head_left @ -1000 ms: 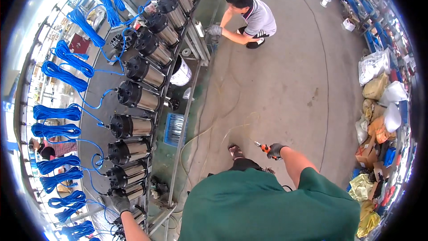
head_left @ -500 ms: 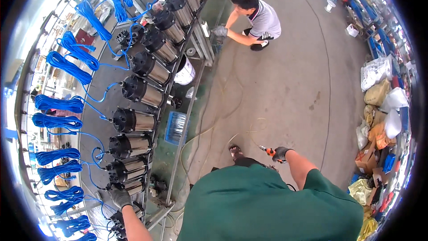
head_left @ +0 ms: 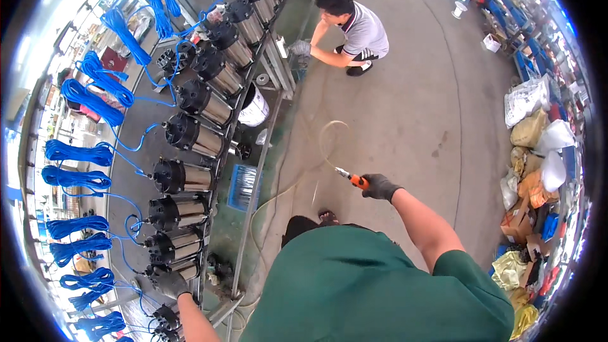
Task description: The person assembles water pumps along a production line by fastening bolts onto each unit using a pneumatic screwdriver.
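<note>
In a dark grey glove, my right hand is closed around an orange hand-held air tool. Its silver end joins a pale hose, which loops above the floor. At the lower left, my left hand, also gloved, grips the black end of a steel pump; its fingertips are partly hidden. More of these cylindrical pumps, such as one nearby, lie side by side along the bench. Blue cables run from them to coiled bundles.
A person in a grey shirt crouches beside the bench frame, gloved hands near its leg. Below the bench stand a white bucket and a blue crate. Bags and cartons pile up along the right side.
My right hand has risen forward and to the left with the air tool, and the hose now arches up. My left hand stays at the pump. The whole view has shifted slightly.
</note>
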A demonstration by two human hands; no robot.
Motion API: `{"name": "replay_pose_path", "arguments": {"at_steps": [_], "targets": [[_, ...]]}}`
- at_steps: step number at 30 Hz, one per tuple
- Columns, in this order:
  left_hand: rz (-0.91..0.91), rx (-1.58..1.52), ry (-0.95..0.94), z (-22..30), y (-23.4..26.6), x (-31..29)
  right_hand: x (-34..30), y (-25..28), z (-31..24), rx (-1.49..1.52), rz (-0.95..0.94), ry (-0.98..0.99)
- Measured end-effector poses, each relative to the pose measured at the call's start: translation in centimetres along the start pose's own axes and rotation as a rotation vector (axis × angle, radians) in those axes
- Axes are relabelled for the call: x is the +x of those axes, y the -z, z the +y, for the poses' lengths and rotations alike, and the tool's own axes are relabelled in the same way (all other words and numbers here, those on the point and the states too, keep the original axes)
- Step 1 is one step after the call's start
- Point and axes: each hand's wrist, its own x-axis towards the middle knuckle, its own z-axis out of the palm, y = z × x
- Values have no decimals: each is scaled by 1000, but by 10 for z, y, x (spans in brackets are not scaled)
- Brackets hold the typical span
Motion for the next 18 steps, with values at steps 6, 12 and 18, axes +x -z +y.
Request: {"name": "replay_pose_path", "arguments": {"at_steps": [6,12,18], "targets": [[231,-97,145,-8,-52,-1,8,53,-95,28,-17,100],[424,-89,245,0,-77,5,44,84,-106,-176,-79,95],[494,-134,377,34,-62,15,121,118,-73,1,-91,-6]]}}
